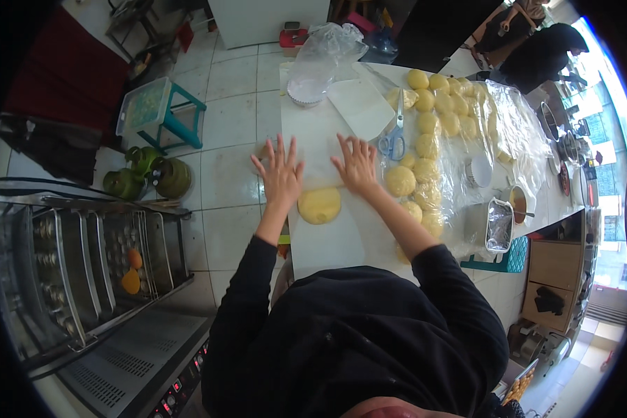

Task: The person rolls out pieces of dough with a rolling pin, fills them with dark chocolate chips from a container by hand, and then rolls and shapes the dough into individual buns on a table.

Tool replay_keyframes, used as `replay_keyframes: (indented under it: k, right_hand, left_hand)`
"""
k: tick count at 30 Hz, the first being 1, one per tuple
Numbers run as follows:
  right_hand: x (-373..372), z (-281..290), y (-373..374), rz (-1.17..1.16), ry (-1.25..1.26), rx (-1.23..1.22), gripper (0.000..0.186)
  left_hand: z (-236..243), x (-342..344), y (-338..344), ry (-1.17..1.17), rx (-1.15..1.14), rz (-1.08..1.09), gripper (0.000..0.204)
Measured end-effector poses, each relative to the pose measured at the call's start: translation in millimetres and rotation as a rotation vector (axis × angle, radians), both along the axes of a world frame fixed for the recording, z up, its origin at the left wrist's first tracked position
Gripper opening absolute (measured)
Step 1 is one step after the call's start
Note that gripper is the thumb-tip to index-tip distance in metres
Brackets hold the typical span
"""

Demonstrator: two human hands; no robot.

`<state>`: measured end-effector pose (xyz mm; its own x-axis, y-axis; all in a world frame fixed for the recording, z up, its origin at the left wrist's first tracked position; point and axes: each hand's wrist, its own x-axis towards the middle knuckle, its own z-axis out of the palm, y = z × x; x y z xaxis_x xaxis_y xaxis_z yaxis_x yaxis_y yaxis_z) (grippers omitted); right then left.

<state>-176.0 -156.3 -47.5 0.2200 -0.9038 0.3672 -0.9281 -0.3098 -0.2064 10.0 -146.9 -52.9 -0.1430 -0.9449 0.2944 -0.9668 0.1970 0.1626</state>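
My left hand [280, 173] is palm down over the white table [327, 247], its fingers stretched and spread. To its right, my right hand [357, 166] is also open, with spread fingers. A flattened yellow piece of dough [318, 207] lies on the table between my wrists, on the near side of the hands. A pale narrow band runs along the dough's far edge; whether it is a rod under my palms I cannot tell. Scissors with blue handles [392, 145] lie just right of my right hand. Beyond them sit rows of round dough balls [400, 181], partly under clear plastic sheet [519, 122].
A clear bag with paper cups [320, 63] and a white sheet [361, 110] lie at the far side. A foil-lined tin [499, 226] and a bowl [517, 200] stand right. Left are a metal rack [94, 272], gas cylinders [171, 177] and a teal stool [177, 115]. People stand upper right.
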Motion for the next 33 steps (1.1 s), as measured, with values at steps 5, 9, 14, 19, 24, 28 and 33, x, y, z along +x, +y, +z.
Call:
replay_keyframes:
  k: [5,9,14,19,24,28,33]
  right_hand:
    - [6.6,1.4,-43.7,-0.006,-0.174,-0.003,0.028]
    - [8.5,-1.3,-7.0,0.161,-0.099,0.084,0.029]
    - [7.0,16.6,13.1,0.155,-0.128,0.218,0.030]
    - [2.4,10.6,33.6,0.180,-0.094,0.372,0.027]
    - [27.6,-2.8,18.3,0.102,0.005,0.054,0.046]
    - [19.8,-5.8,90.1,0.061,0.114,0.192,0.056]
    - [-2.0,8.4,178.0,0.242,-0.008,0.380,0.053]
  left_hand:
    - [-2.8,10.4,-31.4,0.171,0.108,0.141,0.032]
    - [-23.4,16.7,1.2,0.186,0.088,0.149,0.030]
    - [15.5,22.1,18.5,0.294,0.286,0.146,0.021]
    - [6.7,23.4,31.0,0.093,0.423,0.106,0.021]
    - [-14.9,7.9,16.5,0.193,0.154,0.127,0.053]
    - [-9.2,2.3,83.9,0.043,0.117,0.042,0.063]
    - [-16.7,4.2,178.5,0.209,0.124,-0.084,0.046]
